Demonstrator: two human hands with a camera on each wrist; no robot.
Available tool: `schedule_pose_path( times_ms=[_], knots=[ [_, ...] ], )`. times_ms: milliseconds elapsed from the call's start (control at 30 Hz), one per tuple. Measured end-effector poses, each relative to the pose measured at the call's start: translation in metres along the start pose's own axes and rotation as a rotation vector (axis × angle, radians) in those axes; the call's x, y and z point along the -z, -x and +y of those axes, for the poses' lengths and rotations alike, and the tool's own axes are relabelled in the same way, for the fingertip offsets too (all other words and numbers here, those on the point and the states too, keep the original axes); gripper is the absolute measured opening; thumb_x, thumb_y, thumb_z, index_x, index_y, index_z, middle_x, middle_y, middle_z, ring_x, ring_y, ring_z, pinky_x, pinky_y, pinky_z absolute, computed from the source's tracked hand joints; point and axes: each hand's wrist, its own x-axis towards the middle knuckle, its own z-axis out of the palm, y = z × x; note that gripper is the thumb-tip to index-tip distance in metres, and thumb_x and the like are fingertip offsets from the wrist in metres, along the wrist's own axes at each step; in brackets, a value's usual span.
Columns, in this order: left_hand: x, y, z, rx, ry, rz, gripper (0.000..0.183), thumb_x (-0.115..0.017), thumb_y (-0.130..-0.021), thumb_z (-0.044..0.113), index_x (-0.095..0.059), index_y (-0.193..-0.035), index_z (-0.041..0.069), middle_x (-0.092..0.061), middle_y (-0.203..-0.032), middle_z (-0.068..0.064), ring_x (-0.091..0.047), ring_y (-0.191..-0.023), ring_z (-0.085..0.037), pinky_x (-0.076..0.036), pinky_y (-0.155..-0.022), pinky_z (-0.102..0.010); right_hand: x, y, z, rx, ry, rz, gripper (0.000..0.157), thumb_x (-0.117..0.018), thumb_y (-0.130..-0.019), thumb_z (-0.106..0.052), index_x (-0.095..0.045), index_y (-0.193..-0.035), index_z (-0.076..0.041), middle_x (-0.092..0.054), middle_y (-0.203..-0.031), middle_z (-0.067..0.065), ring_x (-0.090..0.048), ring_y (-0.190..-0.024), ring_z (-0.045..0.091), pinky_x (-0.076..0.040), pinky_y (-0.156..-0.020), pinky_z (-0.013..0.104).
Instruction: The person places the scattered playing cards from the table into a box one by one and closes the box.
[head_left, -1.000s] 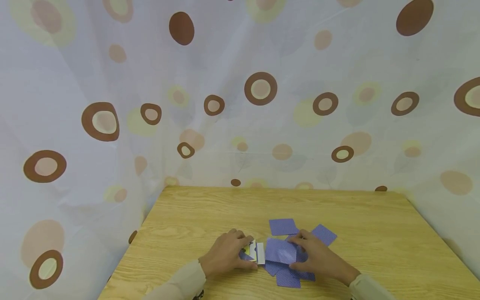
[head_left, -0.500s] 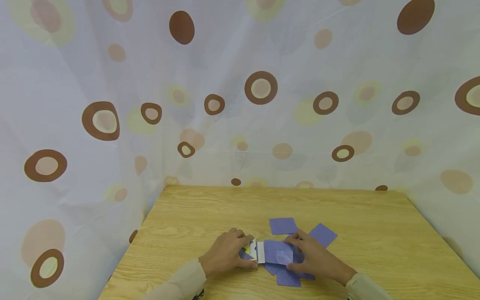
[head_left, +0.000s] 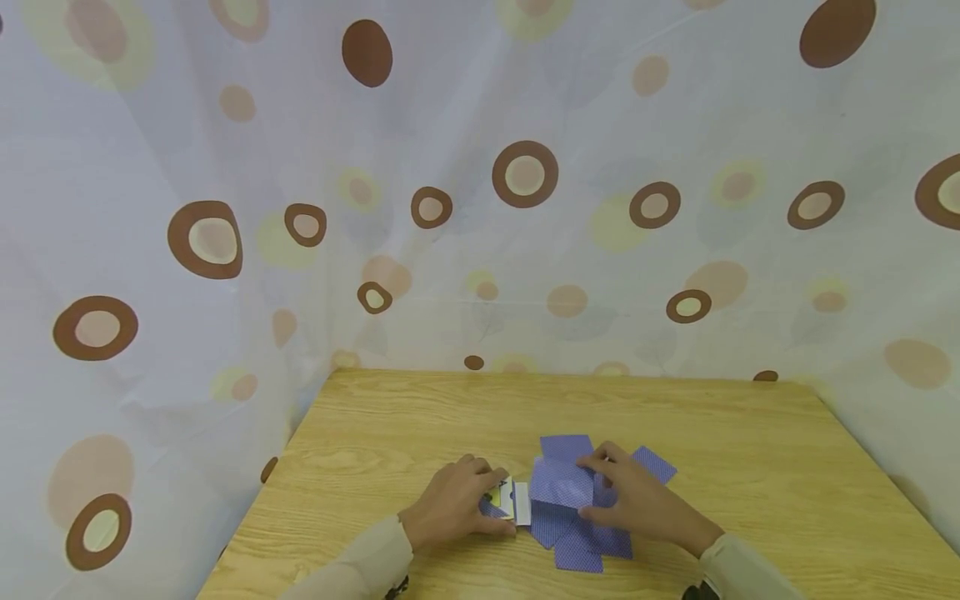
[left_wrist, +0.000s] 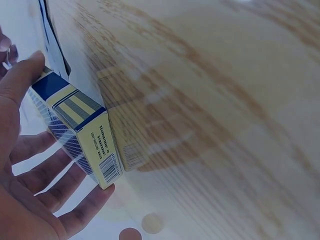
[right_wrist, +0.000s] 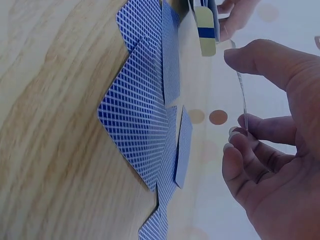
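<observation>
A cream-and-blue playing card box [left_wrist: 80, 115] lies on its side on the table, its open end with a white flap facing right. My left hand [head_left: 450, 504] grips it, thumb on one edge and fingertips along the other. To the right of the flap, my right hand [head_left: 630, 502] pinches a blue-backed playing card [head_left: 561, 482] between thumb and fingers. In the right wrist view this card [right_wrist: 243, 92] appears edge-on, raised above the table. Beneath it, several loose playing cards [right_wrist: 132, 112] lie overlapping, blue checked backs up.
The wood-grain table [head_left: 420, 425] bears the scattered cards, which spread mostly around and below the right hand. A white curtain [head_left: 480, 242] with brown and beige circles hangs behind the table and along both sides.
My right hand brought the card left to the box's flap, then lifted it up and away toward the table's far side. My left hand and the box have stayed in place.
</observation>
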Motion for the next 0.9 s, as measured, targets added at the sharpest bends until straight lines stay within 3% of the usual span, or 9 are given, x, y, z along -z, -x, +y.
schedule_pose_path(
  times_ms=[567,900],
  knots=[
    [-0.001,0.0,-0.001,-0.01,-0.001,-0.003,0.08,-0.068,-0.083,0.074,-0.067,-0.137,0.014,-0.068,-0.118,-0.001,-0.058,-0.1,-0.013,-0.049,-0.074,-0.023,-0.017,-0.009,-0.011,0.022,0.061,-0.061,0.067,-0.087,-0.084,-0.035,-0.064,-0.135,0.001,-0.051,-0.116,0.0,-0.049,-0.088,0.012,-0.047,-0.072,0.025],
    [0.0,-0.001,0.0,-0.024,-0.015,0.009,0.078,-0.07,-0.084,0.071,-0.068,-0.136,0.013,-0.068,-0.117,-0.001,-0.059,-0.098,-0.013,-0.049,-0.072,-0.021,-0.022,-0.013,-0.014,0.014,0.023,-0.12,0.065,-0.083,-0.087,-0.03,-0.06,-0.138,0.003,-0.048,-0.115,-0.001,-0.049,-0.089,0.014,-0.046,-0.071,0.024]
  ],
)
